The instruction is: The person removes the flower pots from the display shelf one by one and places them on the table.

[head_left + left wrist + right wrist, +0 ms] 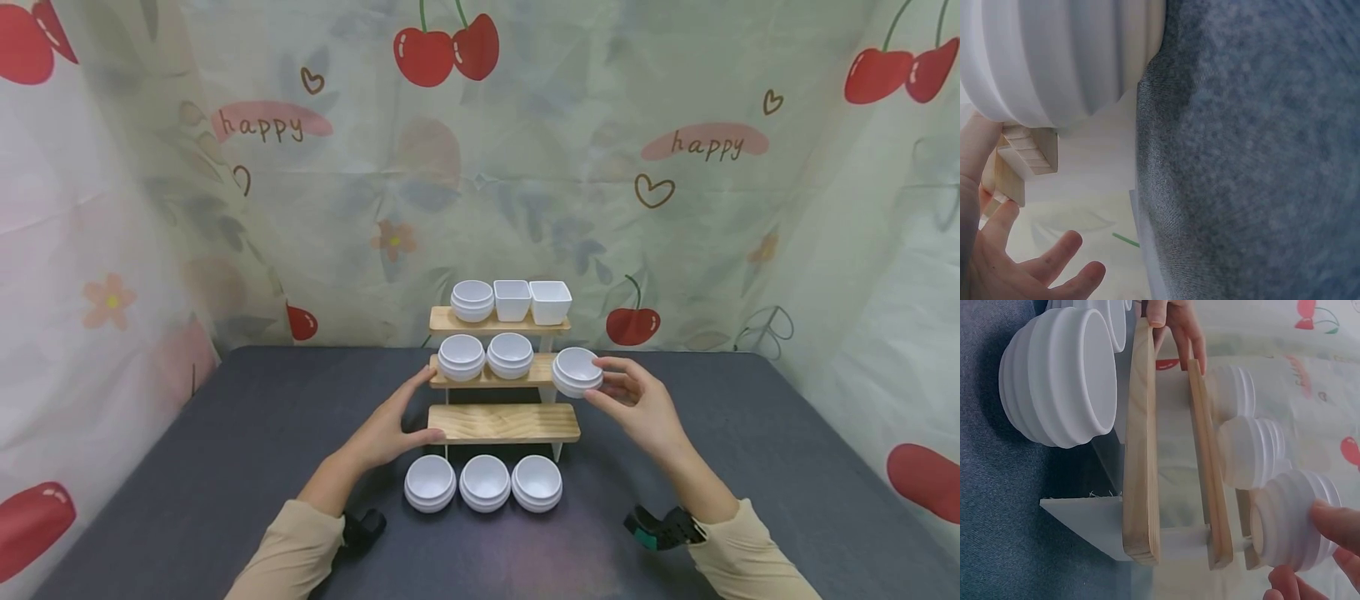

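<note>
My right hand [637, 404] pinches a round white ribbed bowl [577, 372] by its side, at the right end of the middle wooden shelf [480, 379]. In the right wrist view this bowl [1294, 519] overlaps the shelf's end, with fingertips on its rim and wall. My left hand [390, 425] steadies the stand's left side, its thumb on the bottom wooden shelf [504, 423] and fingertips at the middle one. Two similar bowls [461, 357] sit on the middle shelf. The bottom shelf bears nothing.
On the top shelf [498, 323] stand a round bowl [472, 301] and two square white bowls [551, 302]. Three round bowls [484, 483] line up on the dark tablecloth [285, 442] before the stand. A printed curtain [525, 208] hangs behind.
</note>
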A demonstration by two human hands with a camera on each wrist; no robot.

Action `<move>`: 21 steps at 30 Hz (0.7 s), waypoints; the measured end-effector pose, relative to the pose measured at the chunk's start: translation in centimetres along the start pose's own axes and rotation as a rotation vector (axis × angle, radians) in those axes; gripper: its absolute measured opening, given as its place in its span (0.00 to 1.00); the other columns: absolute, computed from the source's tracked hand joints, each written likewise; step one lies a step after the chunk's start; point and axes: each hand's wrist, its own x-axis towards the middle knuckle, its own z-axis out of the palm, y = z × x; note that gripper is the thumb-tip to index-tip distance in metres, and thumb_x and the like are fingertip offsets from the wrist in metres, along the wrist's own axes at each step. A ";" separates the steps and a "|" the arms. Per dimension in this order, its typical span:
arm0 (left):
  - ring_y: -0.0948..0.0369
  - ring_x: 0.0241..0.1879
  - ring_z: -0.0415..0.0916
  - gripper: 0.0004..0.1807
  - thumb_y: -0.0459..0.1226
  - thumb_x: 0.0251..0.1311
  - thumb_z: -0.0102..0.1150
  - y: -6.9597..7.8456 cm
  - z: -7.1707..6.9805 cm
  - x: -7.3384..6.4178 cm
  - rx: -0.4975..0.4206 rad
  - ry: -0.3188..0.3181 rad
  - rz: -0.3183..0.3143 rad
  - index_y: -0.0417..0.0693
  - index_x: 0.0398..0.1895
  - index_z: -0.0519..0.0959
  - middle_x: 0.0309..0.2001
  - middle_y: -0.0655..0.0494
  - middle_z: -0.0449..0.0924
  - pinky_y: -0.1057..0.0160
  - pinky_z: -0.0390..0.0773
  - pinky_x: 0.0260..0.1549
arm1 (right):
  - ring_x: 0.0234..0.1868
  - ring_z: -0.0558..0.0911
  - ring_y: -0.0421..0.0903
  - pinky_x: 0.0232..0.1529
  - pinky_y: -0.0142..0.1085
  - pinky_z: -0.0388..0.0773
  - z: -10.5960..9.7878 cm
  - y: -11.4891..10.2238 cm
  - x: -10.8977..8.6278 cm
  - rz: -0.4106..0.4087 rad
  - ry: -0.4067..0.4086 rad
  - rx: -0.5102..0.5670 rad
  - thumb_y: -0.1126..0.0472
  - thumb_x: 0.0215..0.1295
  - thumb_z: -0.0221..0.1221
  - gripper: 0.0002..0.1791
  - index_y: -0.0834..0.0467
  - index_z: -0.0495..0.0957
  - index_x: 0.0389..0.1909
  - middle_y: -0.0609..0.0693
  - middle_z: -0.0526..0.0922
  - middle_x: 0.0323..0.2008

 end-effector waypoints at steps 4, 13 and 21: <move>0.48 0.73 0.45 0.52 0.48 0.48 0.69 0.1 0.0 0.0 0.000 0.000 -0.003 0.55 0.73 0.49 0.75 0.51 0.46 0.41 0.53 0.68 | 0.48 0.82 0.56 0.45 0.37 0.81 -0.2 0.0 -0.3 0.003 -0.002 0.008 0.60 0.58 0.64 0.25 0.59 0.71 0.56 0.64 0.80 0.50; 0.48 0.74 0.45 0.52 0.48 0.48 0.69 0.1 0.0 0.0 0.006 -0.006 -0.018 0.56 0.73 0.48 0.75 0.52 0.45 0.41 0.53 0.68 | 0.47 0.83 0.53 0.43 0.30 0.80 -0.5 0.1 -0.7 -0.004 -0.006 0.013 0.60 0.58 0.64 0.25 0.58 0.71 0.56 0.63 0.81 0.50; 0.48 0.74 0.45 0.51 0.47 0.49 0.69 0.1 0.0 0.0 0.002 -0.002 -0.008 0.55 0.73 0.49 0.75 0.51 0.46 0.41 0.53 0.68 | 0.40 0.80 0.29 0.40 0.22 0.77 -0.8 0.2 -1.0 -0.010 -0.021 0.029 0.59 0.57 0.64 0.25 0.58 0.72 0.56 0.62 0.81 0.49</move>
